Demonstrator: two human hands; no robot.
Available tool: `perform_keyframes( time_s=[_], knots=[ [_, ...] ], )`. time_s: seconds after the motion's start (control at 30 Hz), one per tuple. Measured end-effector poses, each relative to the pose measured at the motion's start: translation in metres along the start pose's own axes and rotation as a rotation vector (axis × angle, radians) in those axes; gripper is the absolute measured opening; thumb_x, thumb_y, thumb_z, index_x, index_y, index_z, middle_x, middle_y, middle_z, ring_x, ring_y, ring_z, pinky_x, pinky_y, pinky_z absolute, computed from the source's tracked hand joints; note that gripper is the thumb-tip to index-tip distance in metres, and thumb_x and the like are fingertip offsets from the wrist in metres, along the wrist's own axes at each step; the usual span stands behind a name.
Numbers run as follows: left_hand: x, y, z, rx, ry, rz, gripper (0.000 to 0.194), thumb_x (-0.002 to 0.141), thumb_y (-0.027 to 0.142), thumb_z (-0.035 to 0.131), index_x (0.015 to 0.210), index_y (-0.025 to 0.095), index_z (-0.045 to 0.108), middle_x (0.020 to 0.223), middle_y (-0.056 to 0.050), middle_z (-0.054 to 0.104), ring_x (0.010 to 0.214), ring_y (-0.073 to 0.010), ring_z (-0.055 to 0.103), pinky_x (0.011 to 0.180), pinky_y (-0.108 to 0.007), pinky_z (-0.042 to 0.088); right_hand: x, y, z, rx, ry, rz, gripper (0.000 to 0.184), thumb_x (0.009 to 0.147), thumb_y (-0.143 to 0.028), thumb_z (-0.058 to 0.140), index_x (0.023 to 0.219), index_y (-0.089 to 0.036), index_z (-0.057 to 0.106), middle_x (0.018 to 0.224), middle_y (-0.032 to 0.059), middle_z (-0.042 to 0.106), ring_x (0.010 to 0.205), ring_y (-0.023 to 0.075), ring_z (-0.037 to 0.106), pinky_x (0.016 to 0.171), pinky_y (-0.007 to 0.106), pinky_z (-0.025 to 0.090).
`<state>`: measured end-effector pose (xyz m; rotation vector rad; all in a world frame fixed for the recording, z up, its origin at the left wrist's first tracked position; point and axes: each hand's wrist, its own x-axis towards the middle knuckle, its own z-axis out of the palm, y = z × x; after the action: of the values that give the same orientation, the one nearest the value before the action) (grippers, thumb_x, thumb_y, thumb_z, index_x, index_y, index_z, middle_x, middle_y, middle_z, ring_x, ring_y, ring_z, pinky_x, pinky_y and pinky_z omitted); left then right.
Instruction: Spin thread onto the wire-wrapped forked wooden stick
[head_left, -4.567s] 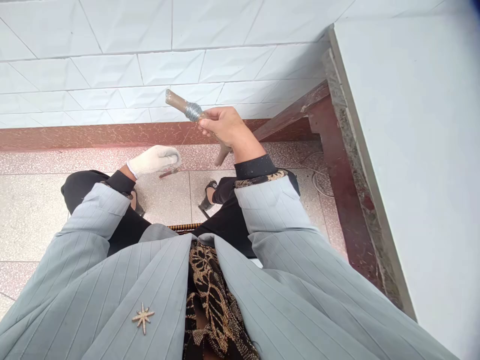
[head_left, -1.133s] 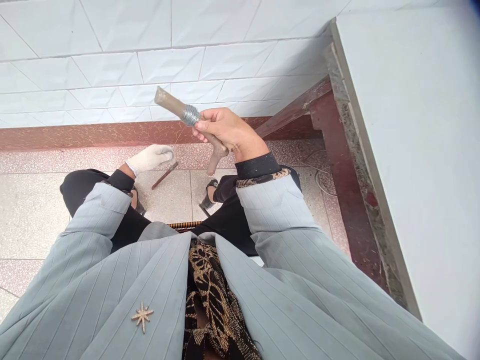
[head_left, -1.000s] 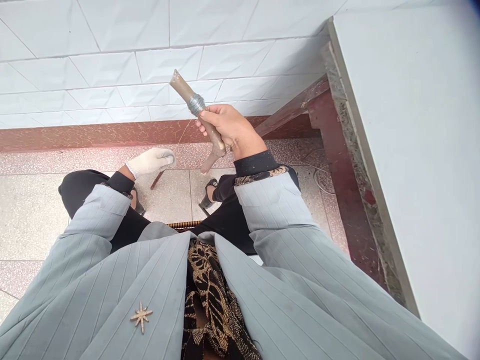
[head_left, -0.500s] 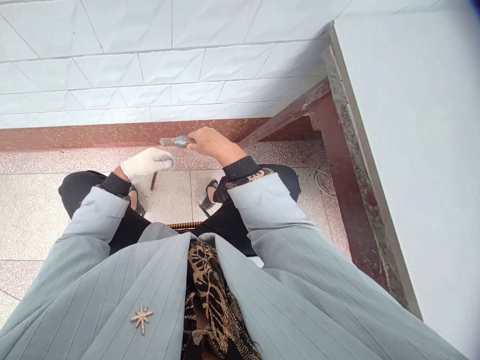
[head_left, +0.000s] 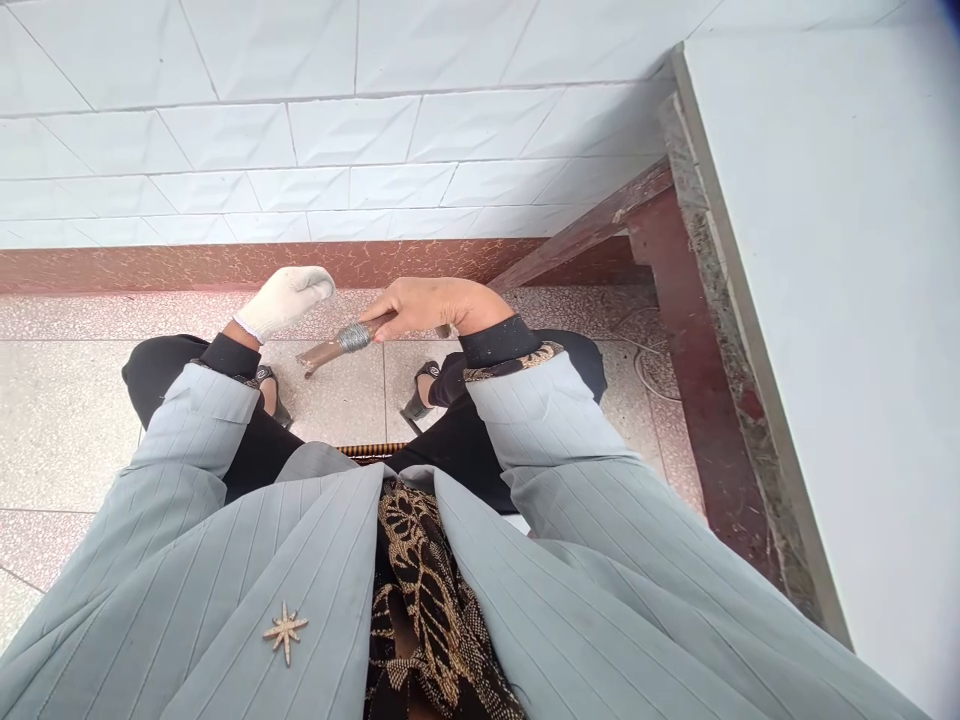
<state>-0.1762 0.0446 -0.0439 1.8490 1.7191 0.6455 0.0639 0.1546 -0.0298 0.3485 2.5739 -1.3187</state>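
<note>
My bare right hand [head_left: 431, 305] is closed around a brown wooden handle [head_left: 324, 352] with a band of grey wire [head_left: 352, 336] wound about it. The handle lies nearly level and its free end points left and down, toward the floor between my feet. My left hand [head_left: 285, 298] wears a white glove and hovers just above and left of that free end, apart from it. Its fingers are pressed together and curled; anything inside them is hidden. Both hands are held out over my knees, in front of my grey striped jacket [head_left: 225, 560].
A white tiled wall [head_left: 375, 120] with a red-brown skirting [head_left: 150, 268] stands ahead. Speckled floor tiles [head_left: 60, 420] lie below. A white counter [head_left: 840, 300] on a dark wooden frame [head_left: 585, 230] fills the right side. A thin cable [head_left: 639, 372] lies on the floor by it.
My right hand swung the handle down from upright before the wall to nearly level near the floor. The thin reddish rod seen under my gloved left hand is gone from view, and that hand rose slightly.
</note>
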Motion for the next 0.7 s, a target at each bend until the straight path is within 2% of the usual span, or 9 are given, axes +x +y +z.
perform_keyframes(
  time_s=[0.13,0.23,0.33,0.4,0.53,0.63,0.7],
  knots=[
    [0.002,-0.012,0.01,-0.062,-0.014,-0.062,0.019,0.091,0.029,0.053,0.083,0.018,0.066,0.067,0.0,0.058,0.067,-0.0142,0.052,0.069,-0.029,0.044,-0.011,-0.008,0.001,0.102,0.266,-0.035,0.038,0.083,-0.029,0.079,0.12,-0.025,0.086,0.099,-0.0015,0.081,0.092,0.0177,0.069,0.085,0.029,0.05],
    [-0.006,-0.013,0.021,-0.153,-0.145,-0.095,0.02,0.094,0.032,0.054,0.082,0.019,0.063,0.065,0.001,0.055,0.061,-0.0127,0.047,0.064,-0.028,0.041,-0.012,-0.004,0.008,0.214,0.53,-0.012,0.034,0.087,-0.032,0.075,0.118,-0.021,0.083,0.091,0.0008,0.076,0.083,0.0161,0.065,0.076,0.029,0.052],
    [-0.017,-0.009,0.028,-0.153,-0.196,-0.089,0.022,0.095,0.035,0.052,0.088,0.018,0.065,0.071,0.0,0.058,0.065,-0.0135,0.051,0.066,-0.028,0.041,-0.008,0.009,0.014,0.288,0.741,0.068,0.033,0.092,-0.034,0.07,0.121,-0.02,0.079,0.083,0.0011,0.068,0.075,0.0157,0.061,0.07,0.029,0.052],
    [-0.024,-0.005,0.03,-0.121,-0.206,-0.037,0.025,0.095,0.037,0.051,0.091,0.018,0.067,0.075,-0.001,0.062,0.07,-0.0149,0.055,0.069,-0.029,0.044,-0.005,0.017,0.014,0.284,0.823,0.128,0.031,0.092,-0.033,0.069,0.119,-0.02,0.078,0.081,0.001,0.066,0.075,0.0166,0.061,0.072,0.031,0.052],
    [-0.031,0.004,0.028,-0.031,-0.285,0.069,0.03,0.097,0.04,0.05,0.096,0.019,0.072,0.082,-0.001,0.07,0.079,-0.0175,0.064,0.077,-0.03,0.049,0.001,0.019,0.011,0.107,0.854,0.269,0.025,0.094,-0.03,0.067,0.113,-0.018,0.077,0.084,0.003,0.066,0.081,0.0199,0.061,0.078,0.034,0.049],
    [-0.033,0.007,0.024,0.028,-0.204,0.115,0.03,0.097,0.037,0.049,0.098,0.02,0.073,0.09,-0.002,0.075,0.086,-0.0181,0.067,0.083,-0.031,0.05,0.0,0.013,0.01,-0.151,0.773,0.338,0.017,0.094,-0.026,0.066,0.104,-0.018,0.078,0.088,0.0061,0.069,0.084,0.0215,0.059,0.08,0.036,0.044],
    [-0.034,0.008,0.021,0.064,-0.118,0.118,0.029,0.098,0.035,0.049,0.099,0.02,0.074,0.093,-0.003,0.077,0.088,-0.0183,0.068,0.085,-0.031,0.05,0.0,0.009,0.011,-0.282,0.645,0.36,0.011,0.093,-0.023,0.068,0.095,-0.018,0.077,0.085,0.0067,0.068,0.081,0.0211,0.057,0.078,0.036,0.041]
  ],
)
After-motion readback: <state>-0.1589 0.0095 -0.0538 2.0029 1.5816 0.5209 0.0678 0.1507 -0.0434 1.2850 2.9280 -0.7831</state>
